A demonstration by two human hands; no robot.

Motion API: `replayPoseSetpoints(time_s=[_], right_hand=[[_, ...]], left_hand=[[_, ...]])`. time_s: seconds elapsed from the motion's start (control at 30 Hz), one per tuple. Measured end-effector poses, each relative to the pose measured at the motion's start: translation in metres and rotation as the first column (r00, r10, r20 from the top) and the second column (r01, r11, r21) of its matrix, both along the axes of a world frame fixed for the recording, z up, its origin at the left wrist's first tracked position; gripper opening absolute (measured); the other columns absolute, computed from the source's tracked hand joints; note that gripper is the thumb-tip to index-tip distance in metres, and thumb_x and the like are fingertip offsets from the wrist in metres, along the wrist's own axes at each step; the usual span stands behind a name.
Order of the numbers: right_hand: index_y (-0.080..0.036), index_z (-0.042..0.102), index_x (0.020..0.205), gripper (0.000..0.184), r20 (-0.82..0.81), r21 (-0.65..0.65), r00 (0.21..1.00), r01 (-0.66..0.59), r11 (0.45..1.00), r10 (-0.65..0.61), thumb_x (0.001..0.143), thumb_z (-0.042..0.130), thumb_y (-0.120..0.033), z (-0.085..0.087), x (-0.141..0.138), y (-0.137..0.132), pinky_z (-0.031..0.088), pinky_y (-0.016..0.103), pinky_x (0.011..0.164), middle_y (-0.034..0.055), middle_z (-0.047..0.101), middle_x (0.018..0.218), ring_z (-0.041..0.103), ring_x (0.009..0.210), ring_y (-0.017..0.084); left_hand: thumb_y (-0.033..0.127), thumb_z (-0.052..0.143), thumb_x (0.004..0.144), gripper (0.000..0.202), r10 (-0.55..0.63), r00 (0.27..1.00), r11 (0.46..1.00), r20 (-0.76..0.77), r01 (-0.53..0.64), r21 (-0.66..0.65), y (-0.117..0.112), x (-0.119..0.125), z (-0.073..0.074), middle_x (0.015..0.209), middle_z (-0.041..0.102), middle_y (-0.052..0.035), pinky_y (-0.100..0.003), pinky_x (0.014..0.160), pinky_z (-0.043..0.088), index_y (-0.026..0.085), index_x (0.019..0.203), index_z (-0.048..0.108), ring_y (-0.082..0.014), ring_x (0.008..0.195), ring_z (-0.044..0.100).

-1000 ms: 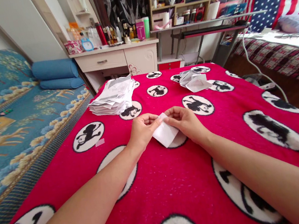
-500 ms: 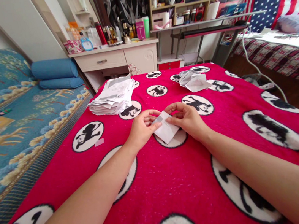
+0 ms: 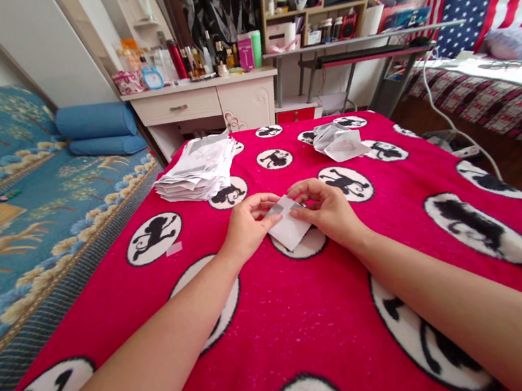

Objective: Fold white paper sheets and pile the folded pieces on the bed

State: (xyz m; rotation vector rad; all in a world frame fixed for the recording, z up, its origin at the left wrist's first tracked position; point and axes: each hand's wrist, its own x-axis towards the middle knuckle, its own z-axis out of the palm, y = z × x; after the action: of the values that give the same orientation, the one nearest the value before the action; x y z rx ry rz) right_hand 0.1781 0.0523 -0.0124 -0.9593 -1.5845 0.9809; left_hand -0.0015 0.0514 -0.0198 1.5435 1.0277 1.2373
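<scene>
From the head camera, both forearms reach forward over a red blanket [image 3: 285,333] printed with white rounds that carry black monkey figures. The left hand [image 3: 246,226] and the right hand [image 3: 328,209] meet near the middle of the blanket, fingers curled in. Each pinches the top edge of a small white paper [image 3: 291,230] between thumb and fingertips, the left hand on its left side and the right hand on its right. The paper is turned cornerwise, its lower corner pointing back toward the person, and it sits over one of the white rounds; whether it touches the blanket cannot be told. Farther away, to the left, lies a thick stack of papers [image 3: 198,169], and farther to the right a smaller loose pile [image 3: 338,140], both well apart from the hands. A small pale slip [image 3: 174,248] lies on the blanket left of the left hand. Beyond the blanket stand a blue patterned couch [image 3: 17,218] and a white dresser [image 3: 204,103] crowded with bottles.
</scene>
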Motion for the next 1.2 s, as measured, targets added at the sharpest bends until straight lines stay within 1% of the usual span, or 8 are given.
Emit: replayPoseSetpoints(time_s=[0.13, 0.27, 0.33, 0.47, 0.53, 0.7, 0.87, 1.2], right_hand=[[-0.018, 0.063, 0.094, 0.028, 0.059, 0.032, 0.998, 0.016, 0.999, -0.018, 0.067, 0.071, -0.02, 0.003, 0.0, -0.001, 0.046, 0.026, 0.065, 0.0046, 0.063, 0.094, 0.058, 0.083, 0.016], [-0.018, 0.067, 0.086, 0.023, 0.269, 0.115, 0.962, 0.018, 0.993, -0.049, 0.064, 0.074, -0.021, 0.004, 0.003, 0.001, 0.045, 0.03, 0.074, 0.0076, 0.061, 0.108, 0.057, 0.096, 0.02], [-0.018, 0.068, 0.079, 0.019, 0.363, 0.134, 0.93, 0.002, 0.991, -0.051, 0.063, 0.076, -0.022, 0.003, 0.005, 0.004, 0.043, 0.03, 0.07, 0.0078, 0.061, 0.107, 0.057, 0.088, 0.019], [-0.017, 0.066, 0.073, 0.012, 0.464, 0.103, 0.885, -0.011, 0.995, -0.038, 0.066, 0.073, -0.023, -0.002, 0.008, 0.007, 0.037, 0.026, 0.057, 0.0002, 0.06, 0.071, 0.05, 0.061, 0.012], [-0.017, 0.066, 0.075, 0.009, 0.466, 0.078, 0.885, -0.053, 0.996, 0.011, 0.068, 0.07, -0.022, -0.004, 0.009, 0.007, 0.036, 0.025, 0.055, -0.0017, 0.059, 0.065, 0.05, 0.059, 0.012], [-0.018, 0.07, 0.075, 0.014, 0.435, 0.117, 0.883, -0.247, 0.962, 0.174, 0.07, 0.059, -0.01, -0.001, 0.013, 0.008, 0.043, 0.024, 0.06, 0.0011, 0.066, 0.074, 0.058, 0.066, 0.014], [-0.019, 0.074, 0.078, 0.03, 0.492, 0.138, 0.819, -0.409, 0.902, 0.296, 0.067, 0.053, -0.001, 0.005, 0.019, 0.01, 0.048, 0.026, 0.072, 0.0041, 0.069, 0.084, 0.063, 0.079, 0.016], [-0.021, 0.077, 0.08, 0.038, 0.685, 0.15, 0.673, -0.505, 0.85, 0.279, 0.067, 0.051, 0.003, 0.019, 0.018, 0.009, 0.048, 0.026, 0.074, 0.0037, 0.07, 0.087, 0.063, 0.081, 0.016]], left_hand=[[0.017, 0.074, 0.063, 0.029, 0.028, 0.999, 1.0, -0.017, -0.028, -0.01, -0.001, 0.0, -0.001, 0.091, 0.07, -0.0057, -0.025, 0.07, 0.052, 0.013, 0.091, 0.065, -0.0144, 0.077, 0.065], [0.019, 0.073, 0.065, 0.022, 0.078, 0.992, 0.994, -0.098, -0.071, 0.079, 0.0, -0.003, -0.001, 0.095, 0.069, -0.0071, -0.026, 0.074, 0.052, 0.014, 0.085, 0.066, -0.0176, 0.087, 0.065], [0.02, 0.072, 0.066, 0.018, 0.099, 0.978, 0.989, -0.182, -0.076, 0.128, 0.001, -0.005, 0.0, 0.093, 0.07, -0.0063, -0.026, 0.073, 0.051, 0.015, 0.083, 0.068, -0.0177, 0.087, 0.064], [0.017, 0.073, 0.065, 0.021, 0.014, 0.95, 0.994, -0.313, 0.022, 0.109, 0.003, -0.009, 0.001, 0.078, 0.07, -0.0028, -0.026, 0.069, 0.049, 0.015, 0.086, 0.07, -0.014, 0.071, 0.062], [0.016, 0.072, 0.065, 0.022, -0.039, 0.942, 0.992, -0.333, 0.077, 0.1, 0.004, -0.01, -0.001, 0.077, 0.07, -0.0027, -0.025, 0.067, 0.048, 0.016, 0.087, 0.071, -0.0132, 0.068, 0.061], [0.013, 0.066, 0.068, 0.012, -0.132, 0.921, 0.969, -0.366, 0.198, 0.15, 0.007, -0.017, -0.002, 0.074, 0.07, -0.0034, -0.023, 0.063, 0.047, 0.016, 0.077, 0.073, -0.0126, 0.065, 0.062], [0.007, 0.061, 0.065, 0.02, -0.212, 0.883, 0.93, -0.419, 0.313, 0.19, 0.008, -0.024, 0.006, 0.075, 0.07, -0.005, -0.023, 0.066, 0.048, 0.018, 0.074, 0.076, -0.0134, 0.068, 0.063], [0.005, 0.061, 0.067, 0.028, -0.241, 0.762, 0.869, -0.601, 0.445, 0.215, 0.009, -0.028, 0.021, 0.074, 0.072, -0.0036, -0.024, 0.069, 0.047, 0.024, 0.078, 0.078, -0.0142, 0.07, 0.064]])
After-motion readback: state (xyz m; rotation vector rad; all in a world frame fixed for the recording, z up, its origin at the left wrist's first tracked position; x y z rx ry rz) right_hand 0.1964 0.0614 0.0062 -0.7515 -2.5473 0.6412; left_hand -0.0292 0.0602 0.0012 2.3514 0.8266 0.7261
